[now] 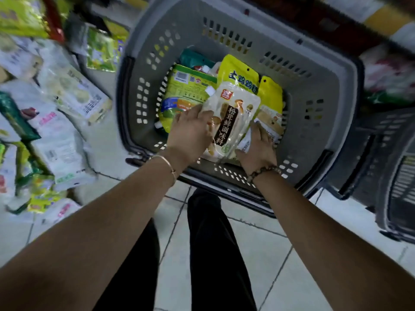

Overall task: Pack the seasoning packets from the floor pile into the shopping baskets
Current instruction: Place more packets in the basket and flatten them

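A grey shopping basket point(318, 70) stands on the tiled floor in front of me. Inside lie several seasoning packets: a green one point(186, 88), two yellow ones point(240, 70), and on top a white mushroom seasoning packet point(233, 115) with brown lettering. My left hand point(190, 131) lies on the white packet's left edge, fingers curled over it. My right hand point(258, 149) holds its lower right corner, fingers reaching under and onto packets beneath. The floor pile of packets point(58, 122) spreads out to the left of the basket.
A second, darker basket point(386, 176) stands to the right, touching the grey one. Shelving with more goods runs along the top. My legs in black trousers point(213, 254) are below the basket on the white tiles.
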`<state>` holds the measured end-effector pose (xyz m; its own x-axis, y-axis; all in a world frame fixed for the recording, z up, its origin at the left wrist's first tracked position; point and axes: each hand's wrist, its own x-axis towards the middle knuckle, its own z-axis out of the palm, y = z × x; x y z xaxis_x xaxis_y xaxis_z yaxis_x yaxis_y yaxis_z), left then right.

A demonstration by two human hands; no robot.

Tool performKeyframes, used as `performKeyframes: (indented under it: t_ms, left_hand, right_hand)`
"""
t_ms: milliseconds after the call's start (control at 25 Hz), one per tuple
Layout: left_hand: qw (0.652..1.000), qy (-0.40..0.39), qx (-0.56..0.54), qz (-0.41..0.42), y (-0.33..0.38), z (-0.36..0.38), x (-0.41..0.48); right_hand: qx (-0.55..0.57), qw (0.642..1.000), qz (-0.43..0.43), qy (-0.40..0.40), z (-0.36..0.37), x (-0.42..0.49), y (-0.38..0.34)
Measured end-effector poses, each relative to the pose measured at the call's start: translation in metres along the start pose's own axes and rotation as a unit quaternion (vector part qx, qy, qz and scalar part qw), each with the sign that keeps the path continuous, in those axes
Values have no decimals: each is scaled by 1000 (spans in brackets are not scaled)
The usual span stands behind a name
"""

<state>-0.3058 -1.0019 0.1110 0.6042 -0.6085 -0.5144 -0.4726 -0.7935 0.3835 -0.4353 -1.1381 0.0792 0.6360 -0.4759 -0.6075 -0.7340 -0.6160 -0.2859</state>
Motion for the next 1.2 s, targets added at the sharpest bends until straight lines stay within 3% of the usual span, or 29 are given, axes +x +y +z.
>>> performKeyframes:
  t_ms: [320,640,920,1200]
  left_hand:
    - [968,159,-161,-108,-100,-56,-119]
    - [896,236,-245,-285,-270,-36,-272]
    - [827,215,-299,-425,-390,37,-376]
    - [770,133,-362,-508,-460,128,-402]
  right_hand:
    - [11,982,-188,31,-3,-64,-158]
    - [-77,949,-295,-75,110,-131,-325]
    - [-164,928,-297,-155,231,-168,-412]
    - [-68,974,-130,-175,325,-160,-437]
